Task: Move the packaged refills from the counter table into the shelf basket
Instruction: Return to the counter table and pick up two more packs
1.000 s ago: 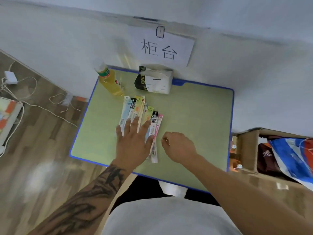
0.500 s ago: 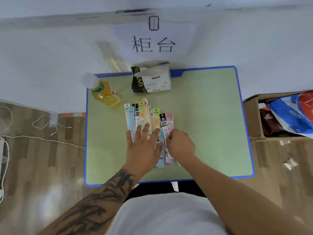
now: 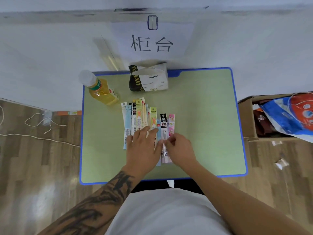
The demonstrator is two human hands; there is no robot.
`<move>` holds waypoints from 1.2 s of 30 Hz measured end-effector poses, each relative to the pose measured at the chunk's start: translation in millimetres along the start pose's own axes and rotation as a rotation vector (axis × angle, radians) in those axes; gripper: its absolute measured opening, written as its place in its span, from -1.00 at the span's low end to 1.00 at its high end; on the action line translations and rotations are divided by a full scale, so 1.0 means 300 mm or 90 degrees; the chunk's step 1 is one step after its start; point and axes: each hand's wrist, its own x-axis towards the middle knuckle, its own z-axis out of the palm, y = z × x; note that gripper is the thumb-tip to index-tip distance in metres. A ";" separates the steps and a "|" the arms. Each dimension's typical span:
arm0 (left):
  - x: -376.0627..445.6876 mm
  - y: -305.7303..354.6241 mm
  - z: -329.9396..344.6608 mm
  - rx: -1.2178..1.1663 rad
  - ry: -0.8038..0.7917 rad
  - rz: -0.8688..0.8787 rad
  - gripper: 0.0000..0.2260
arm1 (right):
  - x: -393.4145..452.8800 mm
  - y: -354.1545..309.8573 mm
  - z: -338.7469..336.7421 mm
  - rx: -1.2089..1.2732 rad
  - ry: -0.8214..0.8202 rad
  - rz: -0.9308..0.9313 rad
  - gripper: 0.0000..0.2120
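Observation:
Several long, narrow packaged refills [image 3: 140, 116] lie side by side in a fan on the green counter table [image 3: 203, 116]. My left hand [image 3: 144, 148] rests flat on the near ends of the middle packets, fingers straight. My right hand [image 3: 179, 150] sits just to the right, its curled fingertips pinching the edge of the black-topped refill packet [image 3: 163, 122], beside the pink packet [image 3: 171, 122]. No shelf basket is in view.
A bottle of yellow drink [image 3: 101, 90] stands at the table's back left. A tissue pack [image 3: 148, 78] lies at the back middle under a paper sign on the wall. A cardboard box [image 3: 249, 119] with a blue bag stands to the right. Cables trail on the floor at the left.
The view swung to face the table squarely. My right hand moved left onto the rightmost packets and its fingers closed on the black-topped one. My left hand stayed on the pile.

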 end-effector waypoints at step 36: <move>-0.144 0.164 -0.029 -0.586 -0.150 -0.180 -0.86 | -0.200 0.172 -0.214 0.442 0.113 0.031 -0.83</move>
